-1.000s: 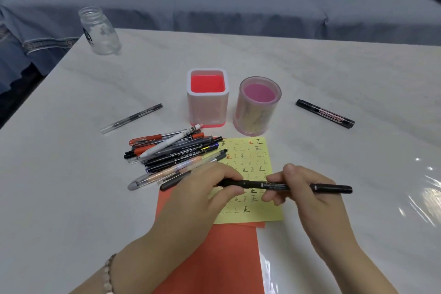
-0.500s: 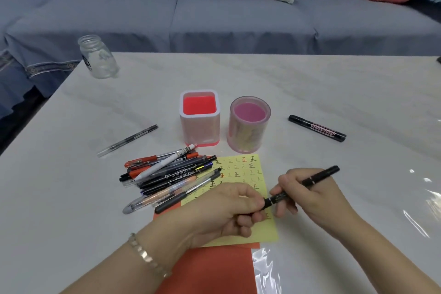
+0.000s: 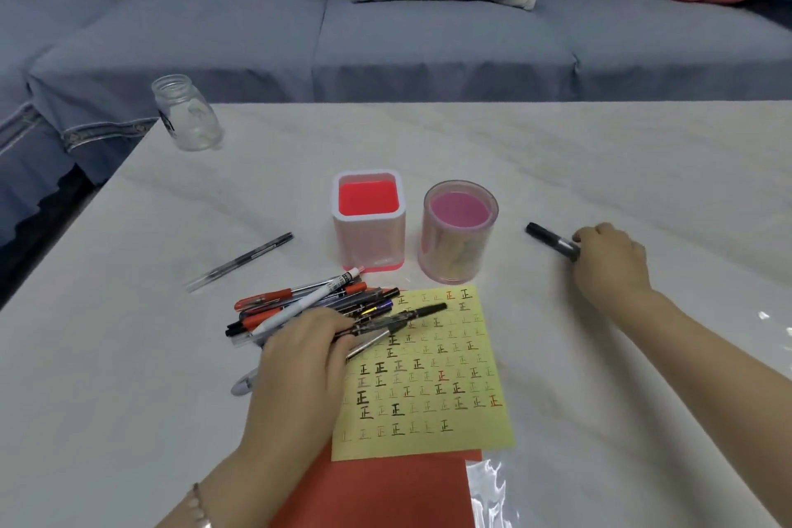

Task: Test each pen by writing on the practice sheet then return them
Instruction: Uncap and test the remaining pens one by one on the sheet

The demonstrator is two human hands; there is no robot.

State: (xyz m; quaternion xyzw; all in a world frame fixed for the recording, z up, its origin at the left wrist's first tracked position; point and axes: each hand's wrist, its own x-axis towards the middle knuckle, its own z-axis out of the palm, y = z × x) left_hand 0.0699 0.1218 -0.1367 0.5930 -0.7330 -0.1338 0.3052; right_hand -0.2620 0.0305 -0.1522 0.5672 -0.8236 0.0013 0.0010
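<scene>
On the marble tabletop (image 3: 600,167), right of the round pink holder (image 3: 460,236), the right hand (image 3: 610,259) curls around a black marker (image 3: 550,239), grip clamped on its barrel. The left hand (image 3: 300,360) lies on the pen pile (image 3: 308,300), fingers extended, grip apart, fingertips touching a black pen (image 3: 403,314) that reaches over the yellow practice sheet (image 3: 428,390).

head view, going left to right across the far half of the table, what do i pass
glass jar → lone clear pen → square red holder → round pink holder → black marker → right hand, gripping the marker. Left out: pen pile and yellow practice sheet, which overlap several of these.
</scene>
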